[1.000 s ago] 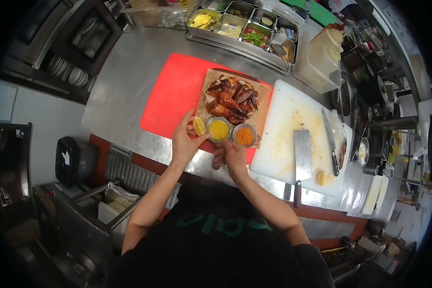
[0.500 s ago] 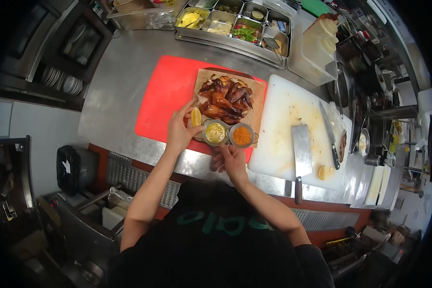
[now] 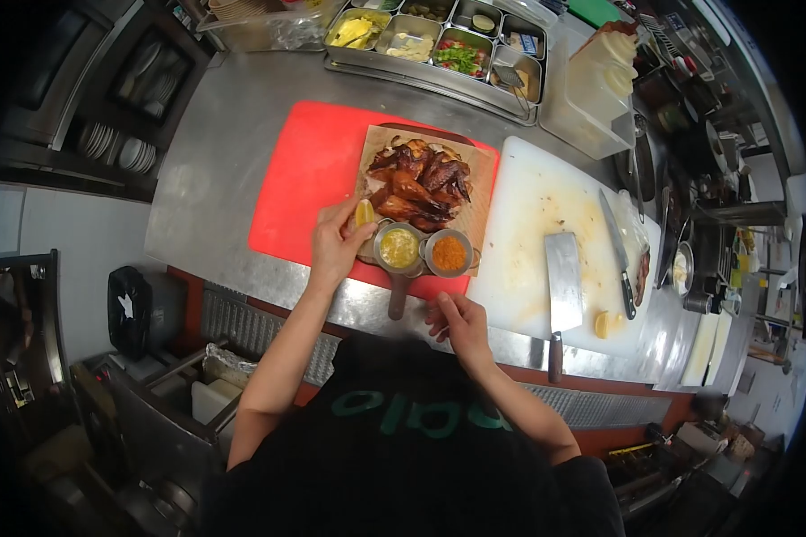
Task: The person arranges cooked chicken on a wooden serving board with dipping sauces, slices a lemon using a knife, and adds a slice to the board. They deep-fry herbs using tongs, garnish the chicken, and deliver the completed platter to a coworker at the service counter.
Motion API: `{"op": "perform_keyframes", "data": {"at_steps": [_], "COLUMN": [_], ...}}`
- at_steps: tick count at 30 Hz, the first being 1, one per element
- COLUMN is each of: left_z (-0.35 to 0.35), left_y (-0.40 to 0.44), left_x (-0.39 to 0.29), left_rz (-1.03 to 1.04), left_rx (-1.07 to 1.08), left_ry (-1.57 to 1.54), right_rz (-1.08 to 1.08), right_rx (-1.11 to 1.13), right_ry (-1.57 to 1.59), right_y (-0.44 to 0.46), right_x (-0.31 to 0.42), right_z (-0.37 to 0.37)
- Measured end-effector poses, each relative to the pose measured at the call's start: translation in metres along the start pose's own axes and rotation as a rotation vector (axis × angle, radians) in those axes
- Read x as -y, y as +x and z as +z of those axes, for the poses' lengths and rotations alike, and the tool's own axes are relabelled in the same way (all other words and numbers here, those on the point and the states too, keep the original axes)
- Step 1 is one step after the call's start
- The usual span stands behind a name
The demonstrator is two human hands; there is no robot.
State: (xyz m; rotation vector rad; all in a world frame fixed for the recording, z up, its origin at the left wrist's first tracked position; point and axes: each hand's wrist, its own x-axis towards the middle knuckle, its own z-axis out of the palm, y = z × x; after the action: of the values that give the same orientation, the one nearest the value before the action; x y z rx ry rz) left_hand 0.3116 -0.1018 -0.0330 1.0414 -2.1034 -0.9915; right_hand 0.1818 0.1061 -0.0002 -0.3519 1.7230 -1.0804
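Note:
In the head view, browned roast chicken pieces lie on brown paper over a wooden serving board, whose handle points toward me. My left hand pinches a lemon wedge at the paper's left edge, beside the chicken. Two small metal cups stand at the near side: one with a yellow-green sauce, the other with an orange filling. Right of the board handle, my right hand hovers by the counter edge, fingers loosely bent and apart, holding nothing.
Under the board is a red cutting board. To its right, a white cutting board bears a cleaver, a knife and another lemon wedge. Metal ingredient pans and a plastic bin stand behind.
My right hand has drawn away from the cups, toward me and to the right, uncovering the board handle. My left hand's fingers have closed in on the lemon wedge.

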Motion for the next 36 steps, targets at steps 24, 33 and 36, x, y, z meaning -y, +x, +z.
{"op": "perform_keyframes", "data": {"at_steps": [24, 33, 36], "left_z": [-0.241, -0.293, -0.367], "left_y": [-0.479, -0.377, -0.368], "left_x": [0.249, 0.267, 0.148], "left_rz": [-0.988, -1.069, -0.928], "left_rx": [-0.453, -0.652, -1.316], "left_ry": [-0.281, -0.805, -1.044], "right_rz": [-0.964, -0.586, -0.489], "right_rx": [0.579, 0.096, 0.52], "right_ry": [-0.748, -0.611, -0.449], "right_y": [-0.064, -0.051, -0.009], "right_x": [0.087, 0.07, 0.055], "right_z": [0.293, 0.219, 0.257]}}
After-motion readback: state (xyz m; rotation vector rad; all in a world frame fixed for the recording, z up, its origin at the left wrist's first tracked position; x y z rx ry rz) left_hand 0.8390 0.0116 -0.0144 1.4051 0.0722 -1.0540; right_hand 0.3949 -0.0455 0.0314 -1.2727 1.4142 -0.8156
